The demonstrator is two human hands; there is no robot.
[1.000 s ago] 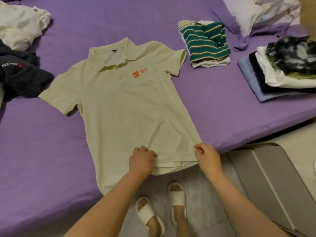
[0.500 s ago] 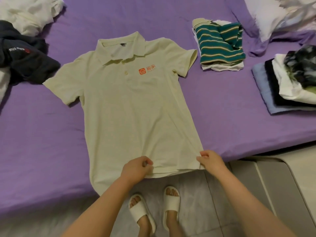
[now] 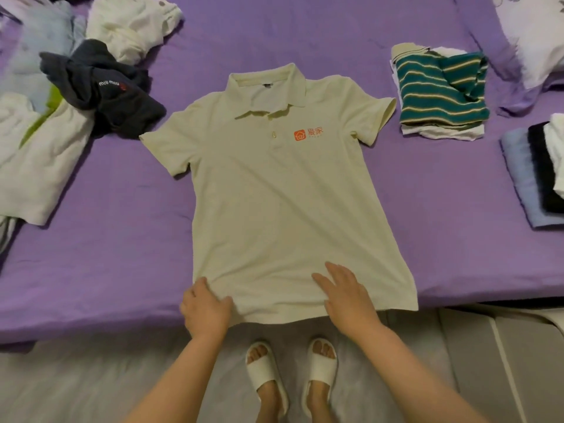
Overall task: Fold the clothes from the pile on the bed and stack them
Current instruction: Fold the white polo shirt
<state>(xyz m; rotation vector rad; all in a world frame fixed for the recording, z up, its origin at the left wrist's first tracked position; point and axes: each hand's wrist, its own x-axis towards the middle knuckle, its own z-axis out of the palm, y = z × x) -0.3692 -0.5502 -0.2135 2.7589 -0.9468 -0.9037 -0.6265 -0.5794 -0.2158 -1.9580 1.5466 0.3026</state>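
Head view, left hand pinching polo shirt hem, right hand flat, unfolded pile left, striped stack right.

A pair of white slide sandals on bare feet stands on pale grey flooring. At far right, possibly a grey mat.

Matt cloth polo shirt
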